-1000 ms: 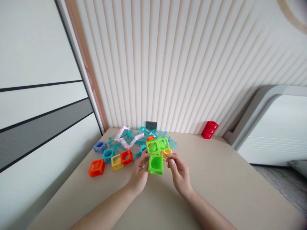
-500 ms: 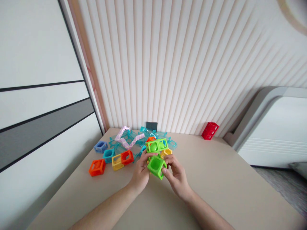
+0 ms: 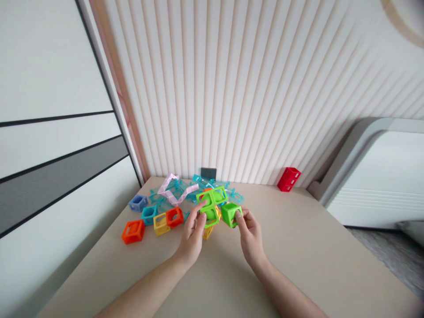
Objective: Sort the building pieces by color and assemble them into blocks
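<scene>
Two bare hands show in the head view, each grasping green plastic. Between the left thumb and fingers, the left hand (image 3: 191, 240) pinches an L-shaped green piece (image 3: 212, 205) of joined open cells; the piece extends up and to the right, beyond the fingertips. Opposite, the right hand (image 3: 252, 238) grips a single green cube (image 3: 231, 213) by its right side, thumb on the near face, so the cube lies to the left of that hand's fingertips. The cube sits just beside the L-shaped piece; whether their edges touch cannot be told. Yellow parts (image 3: 208, 232) show behind and below the left hand's piece, partly hidden.

On the tabletop (image 3: 298, 247), left of the left hand, lie a red block (image 3: 174, 217), a yellow block (image 3: 161, 224), a cyan block (image 3: 149, 215), a blue block (image 3: 138, 203) and an orange block (image 3: 133, 232). Farther back, a lilac zigzag strip (image 3: 169, 194) rests among translucent teal pieces (image 3: 236, 195). Well apart at the right, a red stack (image 3: 289, 179) stands near the ribbed wall (image 3: 232, 88).
</scene>
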`<state>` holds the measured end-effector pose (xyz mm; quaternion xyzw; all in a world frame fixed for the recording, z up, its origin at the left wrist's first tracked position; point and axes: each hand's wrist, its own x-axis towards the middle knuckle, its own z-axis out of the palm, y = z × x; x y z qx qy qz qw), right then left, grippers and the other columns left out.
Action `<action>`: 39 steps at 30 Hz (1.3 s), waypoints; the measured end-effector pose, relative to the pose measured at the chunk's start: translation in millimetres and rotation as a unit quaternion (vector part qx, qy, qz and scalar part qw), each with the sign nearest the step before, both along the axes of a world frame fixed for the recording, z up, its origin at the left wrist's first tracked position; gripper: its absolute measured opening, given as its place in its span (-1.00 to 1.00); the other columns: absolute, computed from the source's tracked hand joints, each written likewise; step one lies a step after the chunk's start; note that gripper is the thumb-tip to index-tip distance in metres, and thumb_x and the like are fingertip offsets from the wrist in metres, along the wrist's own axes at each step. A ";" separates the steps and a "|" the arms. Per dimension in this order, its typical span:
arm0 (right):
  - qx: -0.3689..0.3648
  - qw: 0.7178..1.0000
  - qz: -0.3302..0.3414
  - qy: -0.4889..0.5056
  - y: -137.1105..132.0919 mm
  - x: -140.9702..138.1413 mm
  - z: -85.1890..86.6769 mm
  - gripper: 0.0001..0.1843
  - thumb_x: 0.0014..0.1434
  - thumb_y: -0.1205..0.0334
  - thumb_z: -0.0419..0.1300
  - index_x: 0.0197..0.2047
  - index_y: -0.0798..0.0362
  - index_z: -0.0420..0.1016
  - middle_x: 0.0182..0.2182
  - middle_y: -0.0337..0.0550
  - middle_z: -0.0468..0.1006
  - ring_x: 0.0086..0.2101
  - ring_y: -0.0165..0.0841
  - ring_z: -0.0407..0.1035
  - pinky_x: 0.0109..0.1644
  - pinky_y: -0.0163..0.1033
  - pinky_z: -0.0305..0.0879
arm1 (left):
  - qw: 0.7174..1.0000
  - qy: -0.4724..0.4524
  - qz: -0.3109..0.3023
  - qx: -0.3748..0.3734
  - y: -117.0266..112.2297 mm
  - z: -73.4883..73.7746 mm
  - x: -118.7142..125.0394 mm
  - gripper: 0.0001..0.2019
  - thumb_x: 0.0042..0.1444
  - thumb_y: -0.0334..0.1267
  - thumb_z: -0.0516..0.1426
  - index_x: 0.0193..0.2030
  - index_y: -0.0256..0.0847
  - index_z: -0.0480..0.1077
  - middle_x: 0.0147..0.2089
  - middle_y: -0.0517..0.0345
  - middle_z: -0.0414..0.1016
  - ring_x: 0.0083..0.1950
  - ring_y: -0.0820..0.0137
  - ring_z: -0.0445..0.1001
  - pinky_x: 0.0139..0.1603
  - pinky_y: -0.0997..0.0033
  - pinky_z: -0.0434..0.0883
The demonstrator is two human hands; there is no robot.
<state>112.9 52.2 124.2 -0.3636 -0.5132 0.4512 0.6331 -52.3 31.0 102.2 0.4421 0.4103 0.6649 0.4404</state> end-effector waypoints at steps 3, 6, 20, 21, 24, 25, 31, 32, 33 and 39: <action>-0.009 1.000 -0.004 -0.019 -1.4 -1.8 0.4 -0.56 0.21 -0.15 0.27 -0.46 0.03 0.36 -0.44 -0.22 0.42 -0.47 -0.42 0.23 -0.40 -0.32 0.25 | 1.000 0.002 -0.018 0.012 -1.7 2.6 1.1 -0.47 0.27 0.08 0.13 0.32 0.00 0.28 0.35 0.02 0.34 0.38 0.10 0.29 0.32 0.12 0.33; -0.005 0.999 -0.011 -0.032 -1.9 -2.6 -0.4 -0.55 0.21 -0.15 0.27 -0.47 0.02 0.34 -0.49 -0.25 0.39 -0.48 -0.42 0.22 -0.42 -0.32 0.23 | 0.998 -0.008 -0.050 0.022 -4.8 4.9 3.6 -0.41 0.28 0.04 0.12 0.41 0.07 0.15 0.44 0.04 0.21 0.44 0.08 0.20 0.36 0.07 0.29; 0.030 0.998 0.063 -0.011 -4.5 -7.6 -4.1 -0.70 0.24 -0.03 0.29 -0.31 0.00 0.37 -0.32 -0.21 0.43 -0.40 -0.41 0.28 -0.39 -0.33 0.27 | 0.989 -0.110 -0.095 -0.010 -1.2 16.4 4.8 -0.41 0.28 -0.01 0.14 0.41 0.05 0.12 0.41 0.01 0.27 0.39 0.11 0.28 0.32 0.09 0.33; 0.032 0.997 0.074 -0.014 -5.3 -7.6 -4.5 -0.72 0.24 -0.01 0.29 -0.29 -0.01 0.37 -0.29 -0.20 0.44 -0.38 -0.40 0.29 -0.37 -0.32 0.29 | 0.989 -0.114 -0.093 -0.014 -1.1 17.7 4.3 -0.42 0.29 0.00 0.14 0.40 0.05 0.13 0.39 0.01 0.29 0.37 0.12 0.31 0.31 0.09 0.35; 0.041 0.994 0.101 -0.034 -7.0 -6.8 -6.7 -0.78 0.24 0.05 0.30 -0.24 -0.03 0.38 -0.20 -0.18 0.43 -0.27 -0.35 0.34 -0.24 -0.27 0.36 | 0.993 -0.084 -0.079 -0.017 -2.3 20.6 3.6 -0.36 0.24 -0.01 0.20 0.39 0.06 0.08 0.33 0.00 0.37 0.32 0.16 0.38 0.29 0.09 0.36; 0.044 0.993 0.105 -0.042 -7.6 -6.4 -7.6 -0.78 0.23 0.06 0.31 -0.23 -0.04 0.38 -0.17 -0.18 0.43 -0.24 -0.34 0.34 -0.20 -0.25 0.37 | 0.996 -0.059 -0.067 -0.016 -2.9 21.2 3.4 -0.32 0.19 -0.03 0.24 0.39 0.04 0.08 0.31 0.00 0.40 0.30 0.16 0.40 0.30 0.10 0.35; 0.022 0.992 0.110 -0.066 -10.6 -2.8 -9.1 -0.65 0.17 0.04 0.37 -0.13 -0.07 0.31 -0.18 -0.21 0.43 -0.28 -0.34 0.36 -0.21 -0.25 0.38 | 0.999 0.005 -0.046 -0.018 -3.8 22.3 2.2 -0.21 0.07 -0.10 0.33 0.37 -0.04 0.08 0.28 -0.06 0.41 0.22 0.14 0.48 0.24 0.12 0.41; 0.017 0.991 0.113 -0.064 -11.1 -2.4 -8.6 -0.63 0.16 0.04 0.37 -0.12 -0.08 0.29 -0.18 -0.22 0.43 -0.29 -0.35 0.36 -0.22 -0.25 0.38 | 0.999 0.003 -0.050 -0.015 -3.7 22.6 2.0 -0.20 0.06 -0.11 0.34 0.38 -0.04 0.07 0.29 -0.07 0.41 0.22 0.13 0.48 0.23 0.12 0.42; 0.014 0.991 0.115 -0.063 -11.5 -2.1 -8.1 -0.62 0.16 0.04 0.38 -0.12 -0.08 0.28 -0.19 -0.23 0.44 -0.30 -0.35 0.37 -0.22 -0.25 0.38 | 0.999 0.001 -0.053 -0.012 -3.6 23.1 1.9 -0.19 0.05 -0.11 0.34 0.38 -0.04 0.06 0.29 -0.07 0.41 0.21 0.13 0.48 0.22 0.13 0.42; 0.013 0.990 0.126 -0.056 -12.8 -2.3 -6.3 -0.52 0.16 0.01 0.37 0.05 -0.14 0.27 -0.09 -0.17 0.49 -0.27 -0.33 0.44 -0.19 -0.20 0.44 | 0.999 0.008 -0.042 -0.015 -5.1 28.8 2.0 -0.23 0.05 -0.13 0.33 0.35 -0.07 0.09 0.22 -0.06 0.47 0.19 0.13 0.51 0.18 0.13 0.46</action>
